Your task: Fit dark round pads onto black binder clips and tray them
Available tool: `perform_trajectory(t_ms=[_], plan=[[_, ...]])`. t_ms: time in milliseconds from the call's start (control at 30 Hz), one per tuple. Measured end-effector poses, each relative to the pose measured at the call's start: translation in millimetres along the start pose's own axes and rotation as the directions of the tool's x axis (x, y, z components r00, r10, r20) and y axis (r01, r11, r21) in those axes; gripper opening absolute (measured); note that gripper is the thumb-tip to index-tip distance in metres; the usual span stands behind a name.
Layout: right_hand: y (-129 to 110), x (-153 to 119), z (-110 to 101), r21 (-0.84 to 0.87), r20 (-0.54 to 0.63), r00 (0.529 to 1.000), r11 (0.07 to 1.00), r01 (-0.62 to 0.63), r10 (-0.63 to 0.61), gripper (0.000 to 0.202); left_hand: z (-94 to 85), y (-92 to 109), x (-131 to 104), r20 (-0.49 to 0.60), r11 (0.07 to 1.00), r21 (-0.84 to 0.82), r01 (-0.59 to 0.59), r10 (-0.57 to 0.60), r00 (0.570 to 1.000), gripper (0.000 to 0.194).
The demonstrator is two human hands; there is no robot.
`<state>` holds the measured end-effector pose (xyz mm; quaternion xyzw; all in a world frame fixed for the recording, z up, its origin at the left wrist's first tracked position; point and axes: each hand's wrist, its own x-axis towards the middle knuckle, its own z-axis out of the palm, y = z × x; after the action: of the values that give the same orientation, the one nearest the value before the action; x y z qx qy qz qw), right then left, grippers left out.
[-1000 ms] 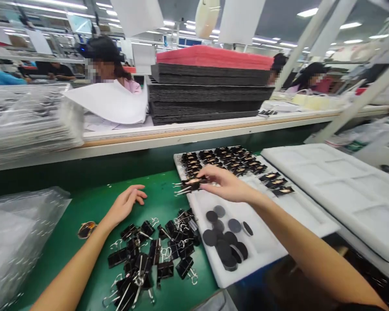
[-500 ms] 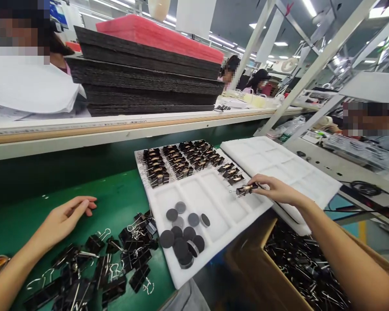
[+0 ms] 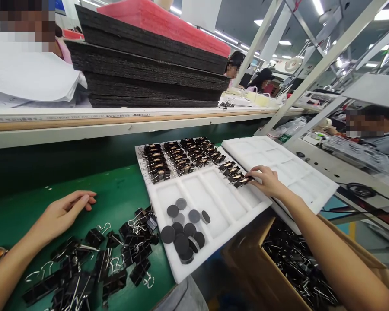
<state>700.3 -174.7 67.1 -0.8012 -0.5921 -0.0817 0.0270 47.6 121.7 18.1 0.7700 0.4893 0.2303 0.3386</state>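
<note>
My right hand [image 3: 268, 183] pinches a black binder clip [image 3: 245, 178] between thumb and fingers at the near end of a row of clips in the white foam tray [image 3: 171, 263]. Rows of similar clips [image 3: 181, 157], with tan material in their jaws, fill the tray's far half. Dark round discs [image 3: 182, 244] lie loose in its near left compartment, some overlapping. My left hand [image 3: 65, 214] hovers or rests over the green tabletop with loosely bent fingers and nothing in it. Close below it spreads a pile of loose binder clips [image 3: 78, 276].
A second white foam tray [image 3: 288, 164] lies to the right. Below it stands a cardboard box [image 3: 246, 259] full of black clips. A shelf [image 3: 129, 125] crosses above the bench, bearing stacked black foam sheets [image 3: 149, 73] and a red one. Other people sit beyond and at right.
My right hand has carried the clip slightly away from me and set it against the row. My left hand has barely moved. The view has shifted a little.
</note>
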Motion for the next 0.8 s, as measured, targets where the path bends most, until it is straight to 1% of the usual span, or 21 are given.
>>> perform_trajectory(t_ms=[100,200,300,367,433,500,567,600,633,667,700,733,767,800], plan=[[2.1,4.0,6.3,-0.03,0.021,0.999,0.999,0.042,-0.042,0.028,-0.8,2.2,-0.9,0.012,1.0,0.006,0.019,-0.019,1.0,0.073],[-3.5,5.8,8.0,-0.034,0.022,0.997,0.997,0.076,-0.075,0.026,-2.0,0.4,-0.8,0.017,1.0,0.004,0.019,-0.019,1.0,0.071],[-21.6,1.1,-4.1,-0.067,-0.021,0.997,0.995,0.079,-0.08,0.03,-1.7,-11.4,1.7,0.031,0.999,0.002,0.049,-0.049,0.998,0.063],[-45.9,-2.8,-20.1,-0.121,-0.046,0.992,0.986,0.112,-0.118,0.028,0.1,-22.8,6.4,0.037,0.998,0.001,0.064,-0.064,0.997,0.054],[-83.5,-2.8,-38.8,-0.147,-0.052,0.969,0.962,0.232,-0.242,0.021,2.7,-31.0,12.6,0.028,0.998,0.009,0.063,-0.063,0.998,0.047],[-133.8,2.7,-56.2,-0.149,-0.082,0.912,0.91,0.387,-0.401,0.016,3.9,-31.2,16.4,0.011,0.998,0.02,0.052,-0.052,0.999,0.047],[-191.4,10.4,-70.3,-0.153,-0.143,0.831,0.842,0.518,-0.537,0.015,1.4,-22.5,13.2,-0.004,0.999,0.034,0.008,-0.008,1.0,0.052],[-220.3,13.7,-75.8,-0.147,-0.168,0.779,0.796,0.587,-0.605,0.018,-1.6,-16.3,8.4,-0.017,0.997,0.063,-0.043,0.044,0.999,0.054],[-247.6,16.3,-80.0,-0.127,-0.164,0.726,0.744,0.656,-0.668,0.019,-6.0,-9.8,1.6,-0.029,0.987,0.117,-0.115,0.119,0.993,0.054],[-272.5,18.4,-82.6,-0.102,-0.157,0.669,0.686,0.721,-0.727,0.021,-11.4,-3.9,-7.1,-0.052,0.956,0.213,-0.203,0.218,0.975,0.05],[-294.5,20.3,-83.4,-0.073,-0.15,0.62,0.634,0.77,-0.77,0.021,-17.8,0.6,-17.6,-0.051,0.893,0.342,-0.293,0.329,0.943,0.045],[-313.4,22.4,-82.2,-0.04,-0.134,0.582,0.591,0.806,-0.802,0.02,-24.9,3.3,-29.9,-0.054,0.81,0.469,-0.352,0.424,0.904,0.041],[-329.5,25.1,-78.9,-0.007,-0.116,0.556,0.56,0.828,-0.823,0.019,-32.3,4.1,-44.0,-0.063,0.728,0.578,-0.368,0.49,0.87,0.038],[-343.0,28.2,-73.7,0.025,-0.095,0.541,0.541,0.841,-0.836,0.017,-39.7,3.1,-59.8,-0.078,0.657,0.667,-0.352,0.531,0.844,0.036]])
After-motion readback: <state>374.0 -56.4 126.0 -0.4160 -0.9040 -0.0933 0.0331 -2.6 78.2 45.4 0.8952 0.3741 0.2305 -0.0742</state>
